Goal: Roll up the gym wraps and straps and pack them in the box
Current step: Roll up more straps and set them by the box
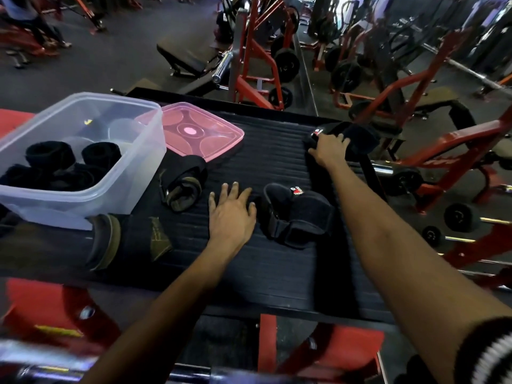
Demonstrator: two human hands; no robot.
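Observation:
A clear plastic box (138,151) stands at the left of a black ribbed mat (271,167) and holds several rolled black wraps (50,155). Its pink lid (221,137) lies beside it. My right hand (329,149) reaches to the mat's far right corner and grips a black padded strap (360,135) with a red logo. My left hand (231,214) lies flat on the mat with straight fingers, touching the edge of a second black padded strap (296,217). A black and olive strap (182,187) lies loosely coiled near the box. A long dark wrap (130,239) lies at the near left.
The mat rests on a red machine frame (268,339). Red weight racks (257,56), plates and barbells crowd the floor behind and to the right. A person (25,18) exercises at the far left. A chrome bar (33,364) crosses the bottom left.

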